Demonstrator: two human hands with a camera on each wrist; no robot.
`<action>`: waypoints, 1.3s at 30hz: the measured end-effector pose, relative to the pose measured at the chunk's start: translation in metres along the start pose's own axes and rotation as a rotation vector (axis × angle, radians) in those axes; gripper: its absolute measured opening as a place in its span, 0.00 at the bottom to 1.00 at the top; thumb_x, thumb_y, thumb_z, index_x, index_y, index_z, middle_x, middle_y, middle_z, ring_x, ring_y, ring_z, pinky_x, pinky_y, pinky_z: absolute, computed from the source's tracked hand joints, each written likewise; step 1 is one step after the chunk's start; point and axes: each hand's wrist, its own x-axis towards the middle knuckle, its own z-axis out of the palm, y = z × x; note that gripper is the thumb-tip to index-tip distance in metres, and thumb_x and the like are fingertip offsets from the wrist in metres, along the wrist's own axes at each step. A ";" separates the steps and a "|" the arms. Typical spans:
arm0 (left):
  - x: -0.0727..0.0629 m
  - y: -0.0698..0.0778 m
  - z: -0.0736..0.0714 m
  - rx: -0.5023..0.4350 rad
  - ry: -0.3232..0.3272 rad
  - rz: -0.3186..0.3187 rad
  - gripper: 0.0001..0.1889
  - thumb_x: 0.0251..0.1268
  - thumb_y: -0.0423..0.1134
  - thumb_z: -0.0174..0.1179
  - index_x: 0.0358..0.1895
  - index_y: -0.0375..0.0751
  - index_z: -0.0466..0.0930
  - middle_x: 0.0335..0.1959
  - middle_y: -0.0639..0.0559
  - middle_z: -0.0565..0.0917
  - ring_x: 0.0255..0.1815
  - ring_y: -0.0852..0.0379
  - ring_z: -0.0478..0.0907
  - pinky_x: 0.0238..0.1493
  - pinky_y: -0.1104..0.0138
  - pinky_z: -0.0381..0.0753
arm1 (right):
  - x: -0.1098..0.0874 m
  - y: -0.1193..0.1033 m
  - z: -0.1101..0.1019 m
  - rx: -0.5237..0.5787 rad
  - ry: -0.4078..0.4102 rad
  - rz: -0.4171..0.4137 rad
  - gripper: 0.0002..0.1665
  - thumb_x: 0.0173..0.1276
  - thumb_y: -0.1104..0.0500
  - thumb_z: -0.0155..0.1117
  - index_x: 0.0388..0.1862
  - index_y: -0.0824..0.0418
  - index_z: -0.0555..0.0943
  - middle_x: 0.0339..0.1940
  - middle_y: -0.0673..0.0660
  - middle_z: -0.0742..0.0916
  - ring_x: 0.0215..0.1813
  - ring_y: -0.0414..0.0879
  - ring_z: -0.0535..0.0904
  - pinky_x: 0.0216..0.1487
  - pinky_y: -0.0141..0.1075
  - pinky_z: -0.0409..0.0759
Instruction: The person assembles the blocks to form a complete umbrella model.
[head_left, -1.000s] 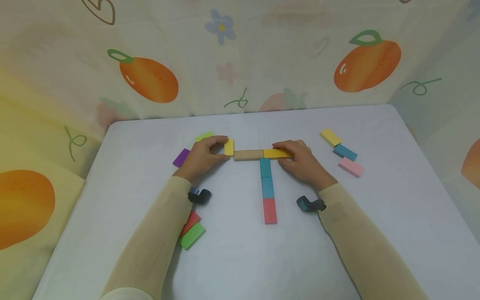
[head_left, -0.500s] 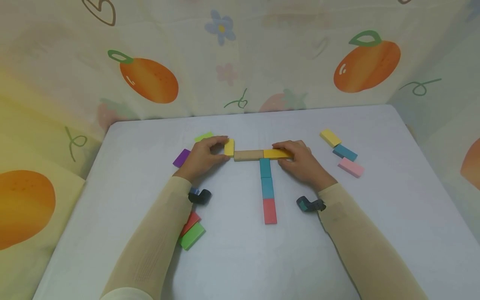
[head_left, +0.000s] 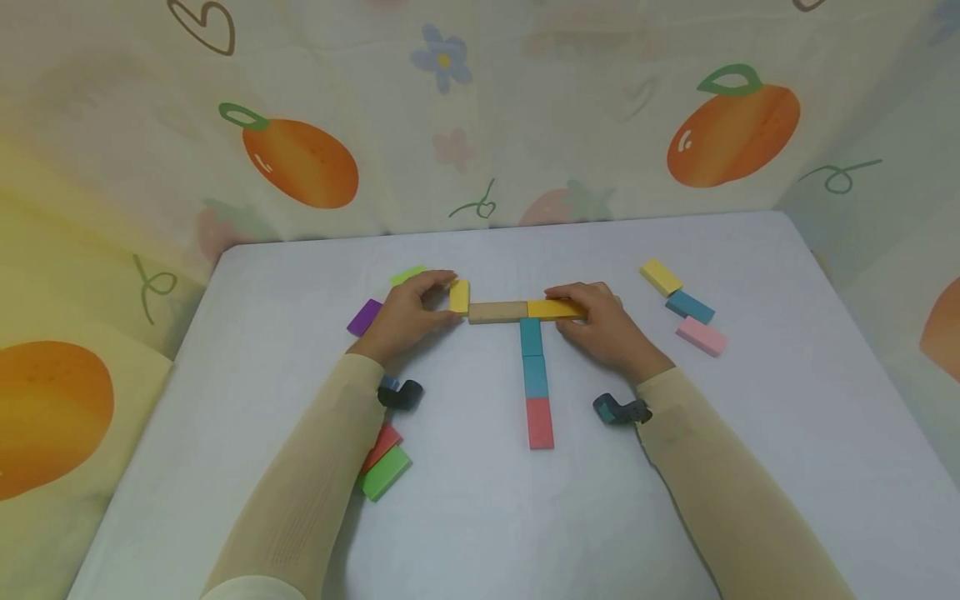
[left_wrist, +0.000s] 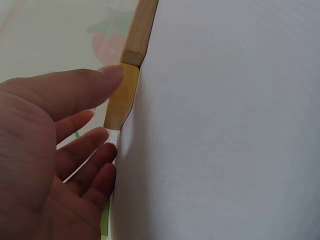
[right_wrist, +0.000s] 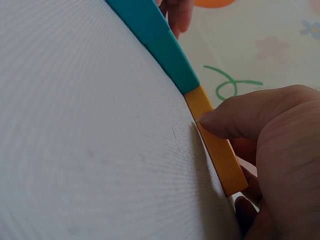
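Observation:
My left hand [head_left: 408, 312] pinches a small yellow block [head_left: 459, 297] between thumb and forefinger; it stands crosswise at the left end of a bare wooden block [head_left: 498, 312]. In the left wrist view the thumb lies on the yellow block [left_wrist: 122, 95], which meets the wooden block's end. My right hand [head_left: 603, 325] grips a darker yellow block [head_left: 553, 309] at the other end of this row, its right part covered by the fingers. Below that block runs a column of two teal-blue blocks [head_left: 535, 377] and a red block [head_left: 539, 423].
On the right lie a yellow block [head_left: 661, 277], a blue block [head_left: 690, 307] and a pink block [head_left: 702, 337]. Around my left arm are a lime block [head_left: 407, 276], a purple block [head_left: 365, 317], a red block [head_left: 381, 446] and a green block [head_left: 386, 473]. A patterned cloth hangs behind the white table [head_left: 480, 525].

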 end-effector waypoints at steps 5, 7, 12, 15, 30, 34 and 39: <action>0.000 0.000 0.000 -0.002 -0.001 -0.004 0.36 0.68 0.38 0.80 0.78 0.52 0.77 0.78 0.55 0.75 0.80 0.53 0.67 0.77 0.55 0.69 | 0.000 0.001 0.000 0.002 -0.003 0.002 0.28 0.81 0.59 0.67 0.77 0.52 0.79 0.72 0.52 0.82 0.72 0.54 0.66 0.69 0.57 0.68; 0.000 0.000 0.000 0.007 -0.001 -0.009 0.36 0.68 0.39 0.79 0.78 0.53 0.77 0.78 0.54 0.75 0.79 0.52 0.69 0.76 0.55 0.70 | 0.000 0.001 0.000 0.003 -0.003 0.002 0.28 0.81 0.59 0.67 0.77 0.52 0.79 0.72 0.52 0.82 0.72 0.54 0.66 0.69 0.57 0.68; 0.000 0.000 -0.001 0.031 0.014 -0.006 0.35 0.71 0.43 0.77 0.79 0.53 0.77 0.76 0.53 0.76 0.73 0.48 0.74 0.74 0.53 0.74 | 0.000 0.004 0.000 0.002 0.004 -0.001 0.28 0.81 0.59 0.67 0.77 0.52 0.79 0.72 0.52 0.82 0.72 0.55 0.67 0.68 0.58 0.68; -0.002 0.001 -0.003 0.026 0.026 -0.016 0.34 0.73 0.48 0.75 0.79 0.55 0.76 0.75 0.52 0.77 0.71 0.46 0.75 0.71 0.51 0.77 | 0.000 0.005 0.000 -0.003 0.008 -0.001 0.28 0.81 0.58 0.67 0.77 0.52 0.79 0.72 0.52 0.82 0.71 0.55 0.67 0.68 0.58 0.69; 0.005 -0.001 -0.034 -0.190 0.189 0.059 0.32 0.86 0.65 0.51 0.77 0.47 0.77 0.72 0.52 0.81 0.68 0.48 0.77 0.71 0.47 0.73 | 0.001 0.005 0.000 0.000 -0.001 -0.015 0.27 0.82 0.59 0.66 0.77 0.53 0.79 0.72 0.53 0.82 0.72 0.55 0.67 0.69 0.58 0.68; 0.010 -0.006 -0.044 -0.308 0.225 0.086 0.33 0.87 0.65 0.46 0.77 0.45 0.77 0.70 0.46 0.82 0.67 0.44 0.79 0.67 0.48 0.75 | 0.002 0.005 -0.001 0.001 -0.003 -0.015 0.27 0.82 0.59 0.66 0.77 0.53 0.79 0.72 0.53 0.82 0.72 0.55 0.67 0.69 0.58 0.68; 0.016 -0.014 -0.054 -0.336 0.260 0.049 0.37 0.86 0.69 0.42 0.78 0.46 0.75 0.70 0.46 0.83 0.68 0.42 0.78 0.65 0.45 0.72 | 0.001 0.004 -0.001 0.005 -0.007 -0.009 0.27 0.82 0.59 0.66 0.77 0.53 0.79 0.72 0.53 0.82 0.71 0.55 0.67 0.69 0.57 0.68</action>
